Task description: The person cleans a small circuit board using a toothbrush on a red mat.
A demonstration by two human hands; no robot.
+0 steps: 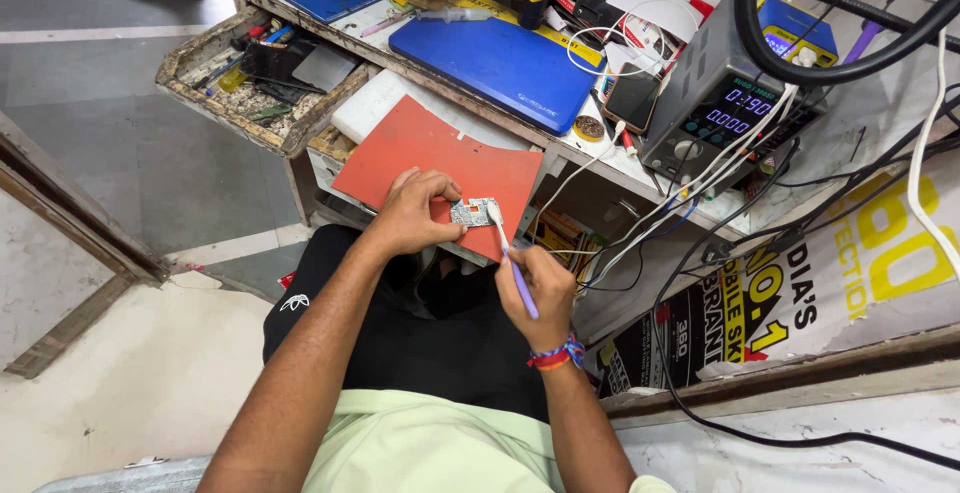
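Observation:
My left hand [413, 215] pinches a small grey circuit board [472, 213] and holds it over a red mat [420, 148] that juts out from the workbench. My right hand [540, 293] grips a purple-handled toothbrush [512, 261] like a pen. Its white bristle head rests against the right edge of the board. A red and blue thread band circles my right wrist. Both forearms reach forward over my lap, which is covered by black shorts and a pale green shirt.
A blue mat [490, 63] lies on the bench behind the red one. To its right stands a grey power supply [715, 103] with a lit display and many cables. An open drawer [255, 78] of tools sticks out at the left. A printed banner [800, 293] hangs below the bench.

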